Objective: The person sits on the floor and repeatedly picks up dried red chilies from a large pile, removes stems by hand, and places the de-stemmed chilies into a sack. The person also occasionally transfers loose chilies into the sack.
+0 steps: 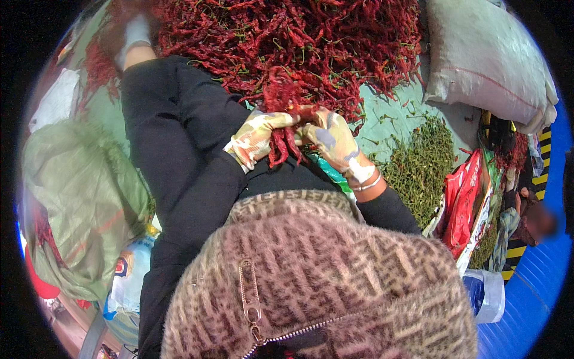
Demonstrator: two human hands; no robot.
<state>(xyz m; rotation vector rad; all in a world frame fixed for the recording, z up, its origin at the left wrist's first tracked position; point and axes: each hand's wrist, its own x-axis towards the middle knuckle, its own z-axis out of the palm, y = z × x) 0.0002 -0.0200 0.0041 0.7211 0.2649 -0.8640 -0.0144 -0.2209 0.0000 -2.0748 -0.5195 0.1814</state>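
Note:
A bunch of dried red chillies [280, 146] is in my gloved left hand [260, 137], above my lap. My right hand [334, 139], in a matching patterned glove, has its fingertips closed at the right side of the bunch. Its fingers seem to pinch a chilli, though the exact grip is partly hidden. Just beyond both hands spreads a large heap of dried red chillies [305, 45], many with green stems. To the right of my right hand lies a pile of green chilli stems [421, 170].
A full white woven sack [489, 63] lies at the upper right. Red plastic packaging [464, 202] stands beside the stems. On the left are a green translucent woven sack [85, 202] and a light-blue bag [132, 273]. Another person [533, 220] is at the far right.

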